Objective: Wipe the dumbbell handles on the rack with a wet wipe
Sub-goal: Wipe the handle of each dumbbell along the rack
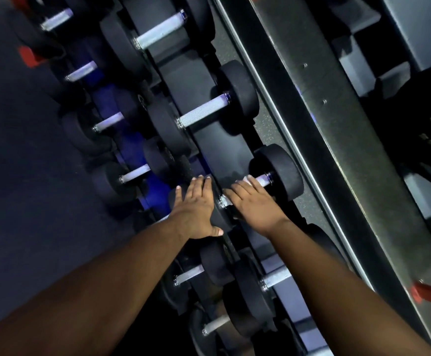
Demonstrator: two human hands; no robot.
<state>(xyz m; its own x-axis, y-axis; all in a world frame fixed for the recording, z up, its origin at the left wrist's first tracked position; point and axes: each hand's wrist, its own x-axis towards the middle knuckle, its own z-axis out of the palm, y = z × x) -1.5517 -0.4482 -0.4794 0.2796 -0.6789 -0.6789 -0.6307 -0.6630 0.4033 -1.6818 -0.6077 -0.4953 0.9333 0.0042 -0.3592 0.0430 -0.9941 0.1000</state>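
Two bare forearms are stretched over a dumbbell rack (209,140). A handle (262,180) is covered by the right hand (254,204), fingers curled over it with a white wipe (247,179) pressed beneath them; whether the grip closes fully around the bar cannot be told. Just left of that grip, the left hand (196,209) is laid flat, fingers straight, on the dumbbell's near weight head (222,214). Beyond the grip, further dumbbells (204,113) are seen racked in rows.
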